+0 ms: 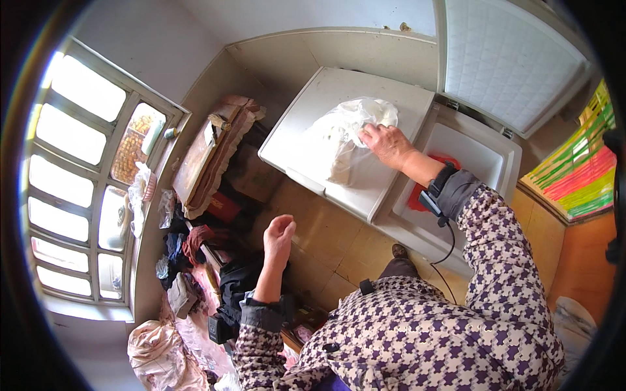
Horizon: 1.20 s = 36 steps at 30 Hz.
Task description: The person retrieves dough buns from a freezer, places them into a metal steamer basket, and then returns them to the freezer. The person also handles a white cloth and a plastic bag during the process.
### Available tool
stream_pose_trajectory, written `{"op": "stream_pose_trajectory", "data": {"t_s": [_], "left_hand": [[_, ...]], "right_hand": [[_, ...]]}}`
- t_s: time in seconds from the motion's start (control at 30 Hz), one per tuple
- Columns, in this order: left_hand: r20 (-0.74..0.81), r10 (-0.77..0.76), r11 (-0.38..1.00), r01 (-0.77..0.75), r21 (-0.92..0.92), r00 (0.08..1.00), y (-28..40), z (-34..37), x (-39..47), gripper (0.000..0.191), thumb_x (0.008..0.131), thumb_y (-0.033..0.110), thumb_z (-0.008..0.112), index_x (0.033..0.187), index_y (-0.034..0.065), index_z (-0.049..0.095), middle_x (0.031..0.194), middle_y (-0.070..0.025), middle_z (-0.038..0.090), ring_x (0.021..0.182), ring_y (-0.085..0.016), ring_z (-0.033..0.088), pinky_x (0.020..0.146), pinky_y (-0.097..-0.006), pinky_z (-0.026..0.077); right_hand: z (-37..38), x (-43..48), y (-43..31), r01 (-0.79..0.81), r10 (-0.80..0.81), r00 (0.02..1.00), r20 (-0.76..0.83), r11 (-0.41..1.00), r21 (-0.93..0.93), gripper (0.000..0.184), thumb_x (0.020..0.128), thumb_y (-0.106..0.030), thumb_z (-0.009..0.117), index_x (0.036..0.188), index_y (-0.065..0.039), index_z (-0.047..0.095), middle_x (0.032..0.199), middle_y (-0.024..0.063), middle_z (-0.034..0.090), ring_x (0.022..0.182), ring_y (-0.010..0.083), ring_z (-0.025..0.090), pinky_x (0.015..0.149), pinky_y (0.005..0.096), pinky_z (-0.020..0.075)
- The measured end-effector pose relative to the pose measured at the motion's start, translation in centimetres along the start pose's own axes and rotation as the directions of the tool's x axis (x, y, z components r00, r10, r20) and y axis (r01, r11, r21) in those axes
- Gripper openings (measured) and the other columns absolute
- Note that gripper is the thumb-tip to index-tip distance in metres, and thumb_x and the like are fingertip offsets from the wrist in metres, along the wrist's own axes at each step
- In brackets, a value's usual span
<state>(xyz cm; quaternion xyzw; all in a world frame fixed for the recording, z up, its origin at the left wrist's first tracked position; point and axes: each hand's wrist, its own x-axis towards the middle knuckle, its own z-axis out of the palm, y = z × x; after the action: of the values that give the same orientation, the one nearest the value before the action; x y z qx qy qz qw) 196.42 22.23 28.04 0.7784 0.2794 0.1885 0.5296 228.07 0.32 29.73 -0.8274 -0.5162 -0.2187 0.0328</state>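
My right hand (pixel 387 145) pinches the upper right part of a clear plastic bag (pixel 359 115), which lies on the shut white lid of a chest freezer (pixel 298 139). Something pale and block-like shows through the lower part of the bag; its kind I cannot tell. The other half of the freezer stands open, and a red plastic bag or container (pixel 416 198) sits inside, partly hidden by my right forearm. My left hand (pixel 279 237) is raised over the floor, left of the freezer, its fingers curled and touching nothing.
The raised freezer lid (pixel 508 63) leans at the back right. Left of the freezer stands a cloth-edged table or bench (pixel 195 166), beside a barred window (pixel 88 185). Clothes and pink cloth (pixel 203 288) are heaped at lower left. A cable (pixel 447 249) hangs from my right wrist.
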Motion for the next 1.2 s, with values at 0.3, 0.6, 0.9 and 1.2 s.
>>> {"op": "stream_pose_trajectory", "data": {"t_s": [0.3,0.6,0.9,1.2], "left_hand": [[-0.005,0.202,0.915,-0.187,0.358,0.979,3.4,11.4,14.1,0.029,0.092,0.023,0.063,0.104,-0.0036,0.066,0.088,-0.0136,0.069,0.082,-0.019,0.065,0.076,-0.0308,0.050],[0.208,-0.103,0.888,-0.005,0.460,0.973,0.6,16.0,24.2,0.029,0.093,0.026,0.061,0.097,-0.0019,0.068,0.079,-0.0119,0.067,0.067,-0.021,0.059,0.066,-0.0365,0.049],[0.189,-0.061,0.933,0.124,-0.338,0.980,5.9,12.8,19.9,0.005,0.092,0.010,0.062,0.092,0.0053,0.062,0.080,-0.0010,0.059,0.076,-0.011,0.053,0.072,-0.0268,0.044],[0.149,0.230,0.444,0.033,-0.896,0.962,14.9,3.2,10.8,0.019,0.098,0.023,0.054,0.105,0.0052,0.052,0.066,0.0046,0.037,0.060,-0.009,0.036,0.060,-0.0265,0.034]], "right_hand": [[-3.1,2.2,5.4,-0.303,0.301,0.913,0.276,0.047,0.952,0.026,0.095,-0.025,0.061,0.087,-0.001,0.064,0.070,0.0025,0.062,0.066,0.0090,0.062,0.056,0.0272,0.0475],[-7.4,1.9,5.7,-0.144,0.281,0.924,0.261,-0.376,0.915,0.034,0.098,-0.030,0.059,0.114,-0.001,0.065,0.083,-0.0035,0.060,0.063,0.0021,0.053,0.060,0.0165,0.0423],[-8.6,1.4,6.1,-0.142,0.364,0.869,0.336,-0.467,0.873,0.032,0.098,-0.026,0.057,0.114,0.001,0.065,0.083,-0.0018,0.061,0.062,0.0039,0.052,0.061,0.0177,0.0425],[-10.3,5.1,6.5,0.036,0.324,0.940,0.107,-0.405,0.913,0.027,0.101,-0.022,0.053,0.115,-0.002,0.065,0.086,0.0000,0.062,0.065,0.0050,0.055,0.062,0.0182,0.0454]]}}
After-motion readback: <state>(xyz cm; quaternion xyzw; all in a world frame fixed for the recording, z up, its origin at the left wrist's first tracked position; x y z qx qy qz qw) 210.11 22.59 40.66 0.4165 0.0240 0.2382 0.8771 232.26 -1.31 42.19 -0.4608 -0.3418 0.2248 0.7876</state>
